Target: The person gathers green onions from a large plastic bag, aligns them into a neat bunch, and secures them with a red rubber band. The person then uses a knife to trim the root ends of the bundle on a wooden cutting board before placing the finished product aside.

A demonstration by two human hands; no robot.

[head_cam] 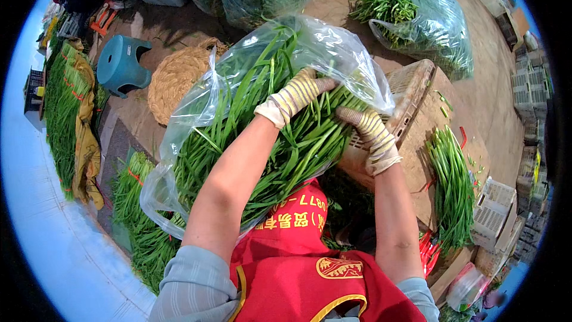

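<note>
A large heap of long, flat-leaved green stalks [308, 138], resembling garlic chives, lies in a clear plastic bag [178, 112] in front of my red apron [286, 277]. My left hand [297, 94], in a striped knit glove, grips the stalks from above near the bag's middle. Lower and to the right, my right hand [373, 136] wears a matching glove and holds the cut-end side of the same bundle. Leaves and plastic hide some of the fingertips. Part of the bag's film arches over the stalks' pale ends.
Right of the bag stands a worn plastic crate [413, 98], beside a board [451, 156] bearing a loose green bundle [451, 188]. A blue stool [123, 65] and a woven straw seat [178, 80] are at left. Another filled bag [447, 31] lies beyond. Red-banded bundles [145, 214] lie lower left.
</note>
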